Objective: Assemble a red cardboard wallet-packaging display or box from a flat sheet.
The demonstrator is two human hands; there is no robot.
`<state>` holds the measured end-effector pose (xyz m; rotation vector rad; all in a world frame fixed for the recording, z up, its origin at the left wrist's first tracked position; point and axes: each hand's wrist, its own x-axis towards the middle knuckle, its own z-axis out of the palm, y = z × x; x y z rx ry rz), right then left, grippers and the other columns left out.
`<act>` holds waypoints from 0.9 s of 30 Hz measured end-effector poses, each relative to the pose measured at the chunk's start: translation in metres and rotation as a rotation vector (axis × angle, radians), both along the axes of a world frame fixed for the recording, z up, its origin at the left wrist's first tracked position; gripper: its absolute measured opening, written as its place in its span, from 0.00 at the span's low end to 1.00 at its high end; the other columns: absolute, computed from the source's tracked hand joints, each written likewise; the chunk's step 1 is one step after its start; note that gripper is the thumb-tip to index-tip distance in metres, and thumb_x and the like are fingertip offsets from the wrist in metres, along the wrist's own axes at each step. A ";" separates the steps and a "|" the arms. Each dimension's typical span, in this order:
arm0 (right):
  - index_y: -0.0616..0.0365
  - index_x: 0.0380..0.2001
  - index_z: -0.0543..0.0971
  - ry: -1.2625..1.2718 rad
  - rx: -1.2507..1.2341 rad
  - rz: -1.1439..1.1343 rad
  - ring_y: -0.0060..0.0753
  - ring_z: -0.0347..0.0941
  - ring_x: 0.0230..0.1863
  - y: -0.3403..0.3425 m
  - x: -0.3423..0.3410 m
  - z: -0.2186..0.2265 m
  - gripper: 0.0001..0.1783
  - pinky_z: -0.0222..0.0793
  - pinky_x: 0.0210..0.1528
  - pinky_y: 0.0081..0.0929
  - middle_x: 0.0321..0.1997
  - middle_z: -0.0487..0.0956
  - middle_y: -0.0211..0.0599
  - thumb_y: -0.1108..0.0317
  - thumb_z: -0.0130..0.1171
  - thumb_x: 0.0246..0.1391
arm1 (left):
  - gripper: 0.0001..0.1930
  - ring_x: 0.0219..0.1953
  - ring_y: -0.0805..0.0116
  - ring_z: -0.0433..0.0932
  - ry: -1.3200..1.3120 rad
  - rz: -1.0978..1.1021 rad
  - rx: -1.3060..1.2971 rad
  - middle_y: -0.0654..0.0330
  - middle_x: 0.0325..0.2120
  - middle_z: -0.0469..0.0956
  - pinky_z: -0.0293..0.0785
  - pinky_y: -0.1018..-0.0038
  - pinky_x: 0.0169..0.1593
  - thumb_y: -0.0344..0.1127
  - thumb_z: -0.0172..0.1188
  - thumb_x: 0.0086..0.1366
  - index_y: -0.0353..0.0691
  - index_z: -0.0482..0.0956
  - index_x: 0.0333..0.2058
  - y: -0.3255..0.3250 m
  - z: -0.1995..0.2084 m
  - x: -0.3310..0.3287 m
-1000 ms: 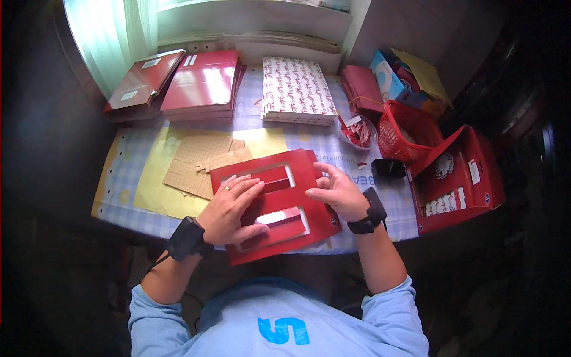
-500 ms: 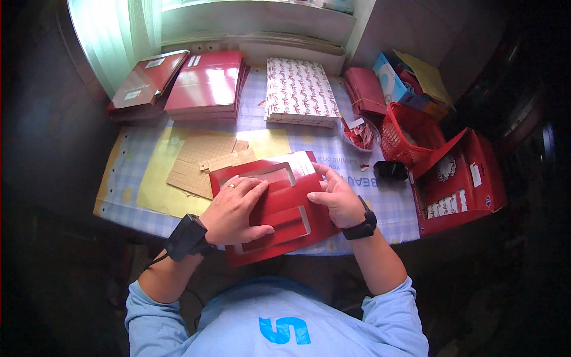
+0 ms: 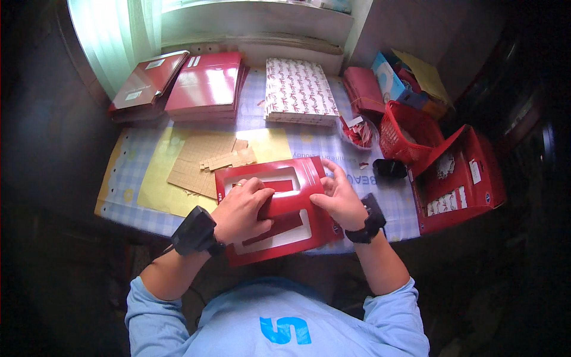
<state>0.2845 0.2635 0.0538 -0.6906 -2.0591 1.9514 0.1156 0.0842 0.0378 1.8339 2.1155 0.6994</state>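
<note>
A flat red cardboard box [image 3: 315, 185] with two rectangular cut-out windows lies slanted at the table's front edge. White borders and red inner card show through its windows. My left hand [image 3: 241, 211], with a ring on one finger, lies over the box's left part. Its bent fingers reach to the upper window and its thumb to the lower one, gripping the strip between. At the right end my right hand [image 3: 342, 199] holds the box, thumb on top and fingers bent around the far corner. Black devices are strapped to both wrists.
Stacks of red boxes [image 3: 205, 83] and patterned white boxes [image 3: 300, 89] stand at the back. Brown card pieces [image 3: 199, 157] lie on yellow paper [image 3: 160, 190]. To the right are a tub of red strips [image 3: 358, 132], a red basket [image 3: 401, 140], a black object [image 3: 389, 169] and an open red box [image 3: 461, 178].
The red box has turned slightly, and more white border shows in its windows. My left fingers have bent more. My right fingers have shifted around the box's right end.
</note>
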 end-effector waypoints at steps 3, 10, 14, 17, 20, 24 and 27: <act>0.63 0.65 0.57 -0.067 0.862 -0.019 0.49 0.68 0.58 -0.001 0.003 -0.002 0.44 0.63 0.60 0.43 0.58 0.68 0.59 0.67 0.66 0.47 | 0.30 0.50 0.48 0.71 -0.059 -0.035 0.016 0.47 0.47 0.71 0.69 0.61 0.55 0.39 0.70 0.51 0.34 0.73 0.52 0.001 -0.003 -0.001; 0.70 0.62 0.62 0.052 1.261 0.503 0.50 0.66 0.59 -0.019 -0.010 -0.026 0.37 0.54 0.67 0.47 0.55 0.71 0.51 0.61 0.59 0.54 | 0.30 0.51 0.49 0.70 -0.087 -0.148 0.021 0.47 0.48 0.71 0.66 0.63 0.57 0.41 0.69 0.53 0.34 0.73 0.53 0.008 -0.006 -0.003; 0.70 0.60 0.62 0.075 1.352 0.484 0.49 0.67 0.54 -0.016 -0.009 -0.032 0.36 0.57 0.63 0.45 0.50 0.71 0.49 0.62 0.59 0.53 | 0.31 0.51 0.51 0.70 0.168 -0.114 0.007 0.49 0.48 0.72 0.66 0.63 0.56 0.44 0.68 0.52 0.35 0.72 0.53 -0.010 0.005 -0.006; 0.67 0.58 0.65 -0.048 1.233 0.541 0.51 0.67 0.53 -0.020 -0.012 -0.019 0.33 0.59 0.60 0.43 0.51 0.71 0.50 0.64 0.60 0.50 | 0.31 0.50 0.51 0.70 0.248 -0.113 0.035 0.50 0.45 0.72 0.66 0.62 0.54 0.43 0.68 0.51 0.35 0.72 0.52 -0.016 0.003 -0.011; 0.66 0.52 0.67 -0.013 1.276 0.513 0.50 0.67 0.49 -0.024 -0.014 -0.022 0.27 0.60 0.55 0.42 0.45 0.71 0.49 0.65 0.59 0.49 | 0.29 0.47 0.50 0.70 0.218 -0.141 -0.011 0.50 0.42 0.71 0.66 0.62 0.53 0.43 0.67 0.51 0.36 0.72 0.49 -0.013 0.002 -0.011; 0.65 0.47 0.68 0.016 1.311 0.461 0.49 0.67 0.44 -0.029 -0.016 -0.025 0.25 0.61 0.51 0.42 0.40 0.71 0.47 0.66 0.58 0.46 | 0.26 0.44 0.54 0.71 0.296 -0.142 0.091 0.53 0.36 0.71 0.65 0.63 0.51 0.43 0.66 0.46 0.36 0.72 0.43 -0.011 -0.004 -0.009; 0.64 0.44 0.69 0.004 1.386 0.444 0.47 0.67 0.41 -0.031 -0.017 -0.029 0.25 0.61 0.47 0.41 0.36 0.70 0.45 0.65 0.58 0.41 | 0.28 0.43 0.54 0.71 0.352 -0.127 0.067 0.54 0.36 0.71 0.64 0.63 0.51 0.41 0.66 0.44 0.37 0.72 0.45 -0.010 -0.005 -0.002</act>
